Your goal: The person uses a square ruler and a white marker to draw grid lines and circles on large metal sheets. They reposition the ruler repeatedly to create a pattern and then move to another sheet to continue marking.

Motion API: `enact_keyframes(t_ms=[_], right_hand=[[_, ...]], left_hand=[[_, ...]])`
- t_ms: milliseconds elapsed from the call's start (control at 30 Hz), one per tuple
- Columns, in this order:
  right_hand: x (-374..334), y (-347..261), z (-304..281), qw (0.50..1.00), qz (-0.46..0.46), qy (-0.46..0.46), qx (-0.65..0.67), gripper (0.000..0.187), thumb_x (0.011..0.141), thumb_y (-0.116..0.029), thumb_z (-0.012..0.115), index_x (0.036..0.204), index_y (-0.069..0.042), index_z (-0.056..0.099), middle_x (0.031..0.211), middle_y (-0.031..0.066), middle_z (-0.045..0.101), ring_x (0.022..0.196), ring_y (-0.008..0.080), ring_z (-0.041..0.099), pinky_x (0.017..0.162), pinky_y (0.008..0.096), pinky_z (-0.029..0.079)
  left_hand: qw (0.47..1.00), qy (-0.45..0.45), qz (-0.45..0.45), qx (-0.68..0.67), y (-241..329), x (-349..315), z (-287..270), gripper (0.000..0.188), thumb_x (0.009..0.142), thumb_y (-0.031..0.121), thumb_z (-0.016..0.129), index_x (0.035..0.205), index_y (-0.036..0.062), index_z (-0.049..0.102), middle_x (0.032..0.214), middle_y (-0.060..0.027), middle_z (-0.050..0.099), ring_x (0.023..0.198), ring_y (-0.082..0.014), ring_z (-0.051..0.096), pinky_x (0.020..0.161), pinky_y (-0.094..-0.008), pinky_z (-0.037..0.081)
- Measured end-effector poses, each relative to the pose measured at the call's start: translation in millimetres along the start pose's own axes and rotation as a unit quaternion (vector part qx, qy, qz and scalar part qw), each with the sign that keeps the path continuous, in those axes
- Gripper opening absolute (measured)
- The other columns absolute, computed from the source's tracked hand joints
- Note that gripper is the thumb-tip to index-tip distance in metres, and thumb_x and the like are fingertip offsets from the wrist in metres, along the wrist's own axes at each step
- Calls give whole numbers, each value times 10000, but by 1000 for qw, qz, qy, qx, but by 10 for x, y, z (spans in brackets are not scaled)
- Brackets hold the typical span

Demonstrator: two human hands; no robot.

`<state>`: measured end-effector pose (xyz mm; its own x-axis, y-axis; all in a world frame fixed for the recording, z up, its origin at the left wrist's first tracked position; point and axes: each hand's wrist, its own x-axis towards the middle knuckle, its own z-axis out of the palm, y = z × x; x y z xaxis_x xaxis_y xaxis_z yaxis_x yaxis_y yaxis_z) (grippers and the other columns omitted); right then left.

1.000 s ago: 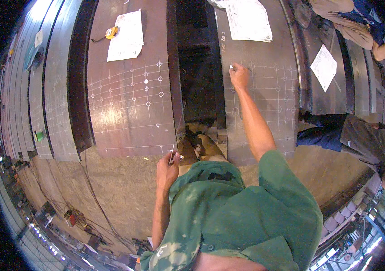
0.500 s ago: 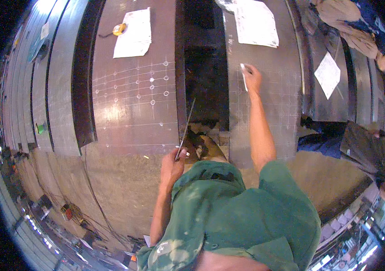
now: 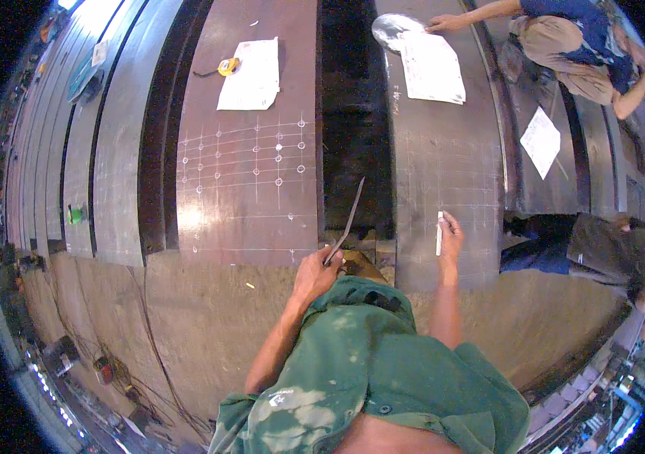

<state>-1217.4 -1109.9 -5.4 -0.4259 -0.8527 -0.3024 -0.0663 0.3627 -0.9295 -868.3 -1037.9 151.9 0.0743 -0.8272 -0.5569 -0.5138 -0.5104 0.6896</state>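
In my left hand [image 3: 315, 276], close to my body, is a thin, slightly bent metal strip [image 3: 350, 218] pointing up over the dark gap between two beams. My right hand [image 3: 452, 238] pinches a slim white stick [image 3: 439, 236], perhaps chalk. It is over the near part of the right steel beam [image 3: 413, 261], whose surface carries a faint grid of lines. The left steel beam [image 3: 250, 216] bears brighter white lines with several small circles. Whether the white stick touches the metal, I cannot tell.
A yellow tape measure [image 3: 228, 66] lies on paper [image 3: 260, 82] on the left beam. Farther along the right beam are paper sheets [image 3: 434, 72] and a shiny round object [image 3: 387, 29], which another person's hand [image 3: 449, 23] reaches. Someone else works at right. Cables [image 3: 160, 333] cross the floor.
My right hand has come back toward me along the right beam with the white stick. The metal strip tilts more to the right. Another person's hand has appeared by the far papers.
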Motion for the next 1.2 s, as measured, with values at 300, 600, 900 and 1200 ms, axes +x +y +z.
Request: enact_keyframes(t_ms=[300, 600, 900, 1200], right_hand=[[-802, 214, -449, 998, -30, 22, -47, 305, 953, -146, 564, 1216, 3, 597, 970, 43, 635, 822, 107, 587, 715, 252, 484], [-2029, 784, -236, 992, 94, -47, -65, 245, 952, -168, 553, 1145, -24, 600, 812, 37, 602, 614, 111, 573, 497, 267, 474], [-2812, 787, -97, 985, 127, -93, -77, 236, 930, -274, 605, 1070, -91, 657, 767, 4, 612, 584, 66, 529, 473, 224, 406], [-3522, 1737, -296, 964, 188, -96, -160, 268, 912, -318, 618, 1000, -75, 691, 774, 0, 622, 617, 93, 532, 533, 260, 428]], left_hand=[[998, -56, 32, 16, -499, -478, -284, 362, 925, 386, 532, 1043, 83, 692, 914, -228, 673, 905, -408, 640, 800, -472, 484], [988, -124, 82, 38, -1390, -1027, -415, 337, 937, 381, 497, 1062, 131, 685, 935, -187, 680, 917, -397, 633, 807, -493, 486], [991, -130, 20, -28, -1989, -1387, -301, 383, 937, 407, 514, 1058, 87, 684, 963, -200, 681, 924, -358, 648, 805, -438, 485], [993, -109, 37, 27, -2298, -1657, -319, 417, 927, 453, 519, 1030, 96, 711, 913, -147, 709, 881, -321, 667, 789, -406, 489]])
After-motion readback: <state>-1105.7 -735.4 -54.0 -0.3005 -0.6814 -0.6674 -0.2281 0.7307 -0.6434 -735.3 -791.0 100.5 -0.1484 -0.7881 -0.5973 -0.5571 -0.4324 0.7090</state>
